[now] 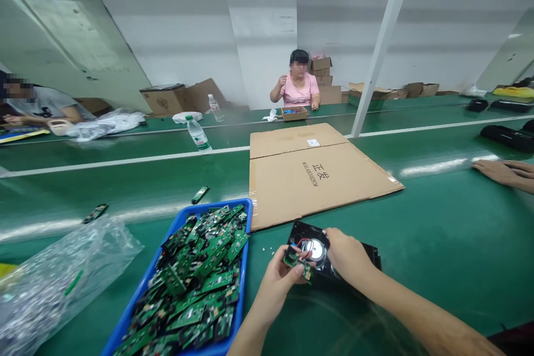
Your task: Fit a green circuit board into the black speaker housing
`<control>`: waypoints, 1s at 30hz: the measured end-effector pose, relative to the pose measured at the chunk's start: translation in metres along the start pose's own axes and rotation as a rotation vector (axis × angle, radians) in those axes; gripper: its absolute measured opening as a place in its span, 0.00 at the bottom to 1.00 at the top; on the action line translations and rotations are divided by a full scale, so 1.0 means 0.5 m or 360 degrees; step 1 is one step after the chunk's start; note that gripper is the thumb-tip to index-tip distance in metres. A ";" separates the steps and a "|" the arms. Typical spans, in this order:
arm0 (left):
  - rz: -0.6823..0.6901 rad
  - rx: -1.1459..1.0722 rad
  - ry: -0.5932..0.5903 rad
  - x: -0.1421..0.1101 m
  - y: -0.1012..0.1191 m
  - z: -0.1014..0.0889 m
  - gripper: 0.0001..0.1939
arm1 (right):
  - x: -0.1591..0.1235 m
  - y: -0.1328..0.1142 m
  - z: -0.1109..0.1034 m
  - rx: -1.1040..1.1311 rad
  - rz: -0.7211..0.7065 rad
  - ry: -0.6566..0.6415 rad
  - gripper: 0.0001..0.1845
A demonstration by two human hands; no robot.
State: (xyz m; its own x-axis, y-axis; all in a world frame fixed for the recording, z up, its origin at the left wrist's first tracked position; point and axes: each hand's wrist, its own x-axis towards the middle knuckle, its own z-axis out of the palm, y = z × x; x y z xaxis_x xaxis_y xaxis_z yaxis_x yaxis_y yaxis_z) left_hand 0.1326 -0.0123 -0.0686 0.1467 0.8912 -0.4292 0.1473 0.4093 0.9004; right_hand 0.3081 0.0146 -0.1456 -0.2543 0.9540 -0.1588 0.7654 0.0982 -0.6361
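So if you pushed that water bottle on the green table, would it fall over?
Probably yes. The water bottle stands upright, tall and narrow, so it looks tippy. It seems only partly full, so likely light. Once down, its round body would probably roll on the smooth table.

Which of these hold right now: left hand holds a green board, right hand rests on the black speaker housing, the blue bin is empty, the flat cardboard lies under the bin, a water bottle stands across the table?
1. The left hand holds a small green circuit board: true.
2. The right hand rests on the black speaker housing: true.
3. The blue bin is empty: false, it is heaped with circuit boards.
4. The flat cardboard lies under the bin: false, it lies beside and beyond it.
5. A water bottle stands across the table: true.
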 end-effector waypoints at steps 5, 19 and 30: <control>0.0125 0.0224 0.0239 -0.006 -0.016 0.019 0.19 | -0.025 0.060 -0.012 0.0883 -0.0123 -0.0052 0.12; 0.0334 0.0486 0.0562 0.015 -0.008 0.055 0.20 | -0.008 0.084 0.009 0.1980 -0.0022 -0.0264 0.18; 0.0338 0.0701 0.0619 0.068 -0.008 0.082 0.13 | 0.051 0.061 0.016 0.1898 -0.0244 -0.0353 0.14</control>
State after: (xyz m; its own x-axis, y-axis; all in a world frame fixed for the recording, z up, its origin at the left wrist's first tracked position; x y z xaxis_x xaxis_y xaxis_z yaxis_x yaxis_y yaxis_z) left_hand 0.1770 0.0082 -0.0897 -0.1376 0.9841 -0.1123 0.5559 0.1705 0.8136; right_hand 0.3203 0.0397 -0.1753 -0.4785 0.8751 -0.0727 -0.2734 -0.2271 -0.9347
